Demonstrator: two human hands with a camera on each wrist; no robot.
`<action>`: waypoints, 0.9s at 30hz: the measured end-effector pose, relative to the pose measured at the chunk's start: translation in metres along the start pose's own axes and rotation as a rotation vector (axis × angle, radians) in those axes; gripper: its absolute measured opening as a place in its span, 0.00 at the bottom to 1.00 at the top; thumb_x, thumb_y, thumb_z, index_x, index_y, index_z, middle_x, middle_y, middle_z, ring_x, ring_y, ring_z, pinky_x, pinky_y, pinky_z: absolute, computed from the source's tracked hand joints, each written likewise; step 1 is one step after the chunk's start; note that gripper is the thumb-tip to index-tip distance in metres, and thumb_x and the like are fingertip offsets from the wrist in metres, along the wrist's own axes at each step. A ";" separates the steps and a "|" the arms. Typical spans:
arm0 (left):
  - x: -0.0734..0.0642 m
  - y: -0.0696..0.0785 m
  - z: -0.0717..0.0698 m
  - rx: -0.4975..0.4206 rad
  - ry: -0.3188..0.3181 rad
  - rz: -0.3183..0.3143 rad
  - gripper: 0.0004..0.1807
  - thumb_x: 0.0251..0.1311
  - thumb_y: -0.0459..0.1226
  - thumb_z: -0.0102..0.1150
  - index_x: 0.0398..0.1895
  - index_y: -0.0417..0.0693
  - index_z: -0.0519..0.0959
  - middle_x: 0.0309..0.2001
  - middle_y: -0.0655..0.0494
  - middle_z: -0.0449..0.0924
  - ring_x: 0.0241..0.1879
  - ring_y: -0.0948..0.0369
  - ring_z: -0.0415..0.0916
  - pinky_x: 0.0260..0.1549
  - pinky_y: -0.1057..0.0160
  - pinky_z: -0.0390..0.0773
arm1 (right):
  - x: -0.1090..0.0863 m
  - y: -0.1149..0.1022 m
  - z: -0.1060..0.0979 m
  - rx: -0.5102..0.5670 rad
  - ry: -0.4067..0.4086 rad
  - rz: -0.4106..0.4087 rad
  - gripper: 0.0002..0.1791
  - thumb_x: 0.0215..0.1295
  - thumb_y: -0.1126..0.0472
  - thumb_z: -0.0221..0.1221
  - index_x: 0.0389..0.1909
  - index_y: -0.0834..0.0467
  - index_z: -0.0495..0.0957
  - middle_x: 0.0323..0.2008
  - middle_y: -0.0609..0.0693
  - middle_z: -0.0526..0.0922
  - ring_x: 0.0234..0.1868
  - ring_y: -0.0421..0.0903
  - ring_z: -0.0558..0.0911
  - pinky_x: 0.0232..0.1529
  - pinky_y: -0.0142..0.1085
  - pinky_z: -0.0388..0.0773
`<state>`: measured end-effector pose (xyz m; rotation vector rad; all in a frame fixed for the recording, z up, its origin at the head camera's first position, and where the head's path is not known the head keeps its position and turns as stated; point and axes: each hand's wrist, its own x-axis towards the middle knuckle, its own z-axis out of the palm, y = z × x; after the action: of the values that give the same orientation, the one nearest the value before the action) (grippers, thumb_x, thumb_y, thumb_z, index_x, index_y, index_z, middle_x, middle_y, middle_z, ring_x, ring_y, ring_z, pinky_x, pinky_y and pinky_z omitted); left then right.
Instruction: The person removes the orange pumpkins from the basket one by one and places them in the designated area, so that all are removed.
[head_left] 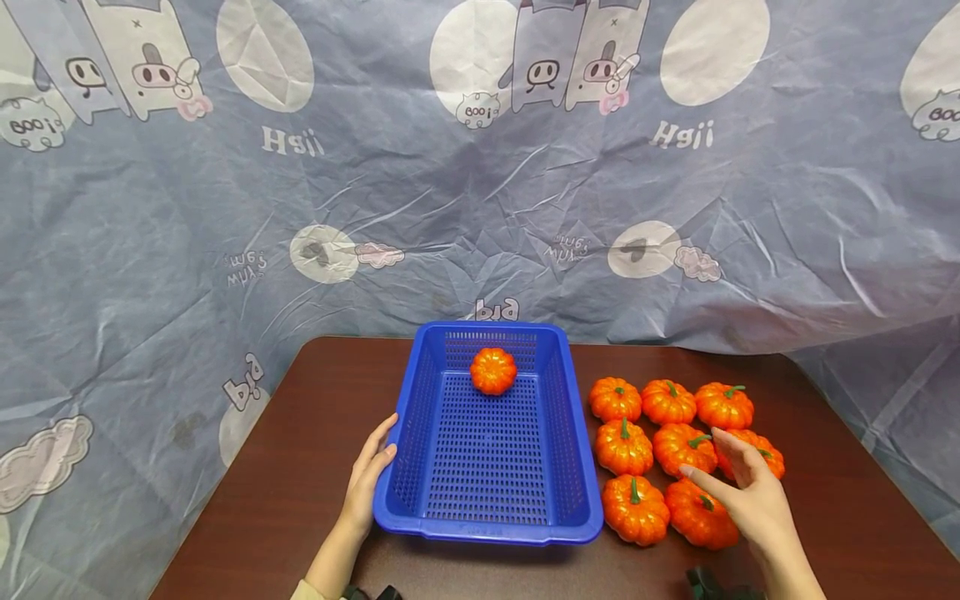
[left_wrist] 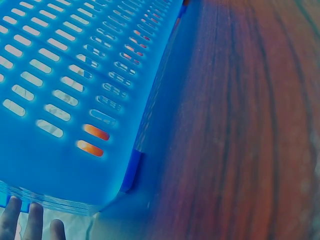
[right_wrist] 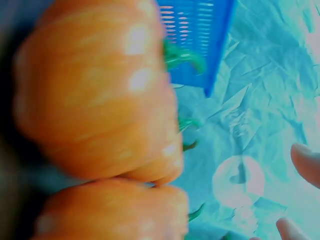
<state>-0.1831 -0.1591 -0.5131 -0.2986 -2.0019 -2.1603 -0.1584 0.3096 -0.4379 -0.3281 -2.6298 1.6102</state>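
A blue plastic basket (head_left: 487, 531) with slotted walls sits on the table, one small orange pumpkin (head_left: 493, 372) lying inside at its far end. My left hand (head_left: 367, 482) rests against the basket's left rim with fingers extended; in the left wrist view its fingertips (left_wrist: 35, 215) show by the rim. To the basket's right, several more orange pumpkins with green stems stand in rows. Over the right side of these hovers my right hand (head_left: 753, 500), thumb and fingers spread, empty. Its thumb overlaps the middle pumpkin (head_left: 678, 450), and its fingers partly cover the right-hand pumpkin (head_left: 767, 454).
The dark brown wooden table (head_left: 300, 467) ends at a grey-blue printed cloth (head_left: 480, 183) hanging behind and at the sides. Two pumpkins, a left one (head_left: 635, 508) and a right one (head_left: 701, 515), form the nearest row, close to the right wrist.
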 end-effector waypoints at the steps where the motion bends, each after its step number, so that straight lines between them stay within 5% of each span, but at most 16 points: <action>1: 0.000 0.000 0.000 0.000 0.001 0.000 0.25 0.68 0.35 0.40 0.68 0.45 0.60 0.70 0.48 0.53 0.67 0.68 0.52 0.59 0.75 0.56 | 0.001 -0.004 0.000 0.003 0.006 -0.015 0.48 0.58 0.48 0.64 0.73 0.56 0.48 0.71 0.56 0.52 0.71 0.56 0.50 0.63 0.35 0.61; 5: 0.000 0.000 0.000 0.005 0.006 -0.001 0.25 0.68 0.36 0.41 0.68 0.45 0.60 0.70 0.48 0.54 0.67 0.68 0.51 0.59 0.75 0.55 | 0.006 -0.025 0.003 0.011 0.021 -0.084 0.46 0.59 0.48 0.62 0.72 0.57 0.50 0.70 0.57 0.54 0.70 0.54 0.52 0.64 0.26 0.54; 11: 0.000 -0.001 0.000 0.005 0.004 -0.007 0.25 0.68 0.36 0.41 0.69 0.46 0.60 0.71 0.49 0.53 0.68 0.67 0.49 0.59 0.75 0.55 | 0.017 -0.054 0.011 0.062 0.003 -0.163 0.44 0.60 0.48 0.62 0.72 0.54 0.52 0.71 0.58 0.54 0.70 0.54 0.53 0.66 0.34 0.53; 14: 0.000 -0.001 0.000 0.003 0.003 -0.007 0.25 0.68 0.36 0.41 0.69 0.46 0.60 0.71 0.49 0.53 0.69 0.65 0.49 0.59 0.75 0.55 | 0.024 -0.066 0.017 0.082 0.005 -0.210 0.41 0.60 0.50 0.62 0.71 0.54 0.54 0.69 0.56 0.58 0.69 0.53 0.57 0.63 0.26 0.56; 21: 0.000 -0.001 0.000 0.032 0.010 -0.007 0.25 0.68 0.36 0.41 0.69 0.47 0.60 0.71 0.49 0.53 0.70 0.58 0.45 0.58 0.76 0.54 | 0.038 -0.097 0.034 0.203 -0.018 -0.282 0.38 0.60 0.55 0.63 0.68 0.58 0.58 0.62 0.51 0.65 0.66 0.53 0.62 0.64 0.33 0.57; 27: 0.000 -0.002 0.000 0.031 0.008 -0.010 0.25 0.68 0.37 0.41 0.69 0.48 0.61 0.71 0.50 0.53 0.69 0.64 0.48 0.58 0.76 0.55 | 0.049 -0.122 0.051 0.271 -0.076 -0.284 0.38 0.60 0.55 0.63 0.68 0.59 0.59 0.63 0.55 0.65 0.65 0.51 0.63 0.64 0.36 0.60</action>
<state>-0.1842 -0.1594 -0.5153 -0.2755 -2.0344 -2.1314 -0.2324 0.2213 -0.3575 0.1147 -2.3298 1.8716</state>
